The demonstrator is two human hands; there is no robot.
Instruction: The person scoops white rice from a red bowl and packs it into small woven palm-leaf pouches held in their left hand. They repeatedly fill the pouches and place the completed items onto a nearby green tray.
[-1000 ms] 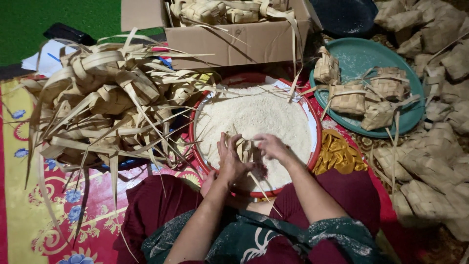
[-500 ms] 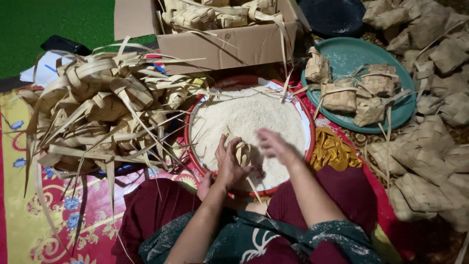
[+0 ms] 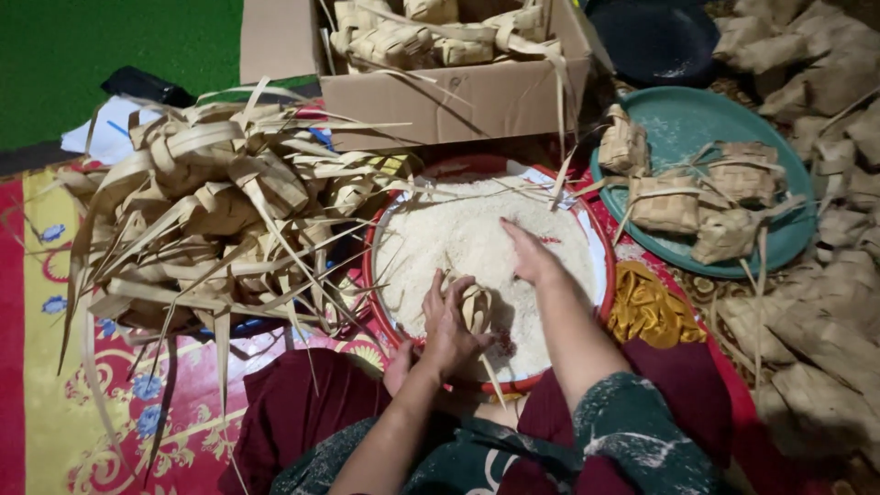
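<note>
Left hand (image 3: 446, 323) gripping woven leaf pouch (image 3: 475, 305) over red basin (image 3: 371, 275); right hand (image 3: 530, 254) spread, seemingly touching rice (image 3: 458, 229).

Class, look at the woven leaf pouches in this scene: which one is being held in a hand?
The small woven pouch in the left hand, above the rice basin. All others lie untouched in piles, box or teal tray.
</note>
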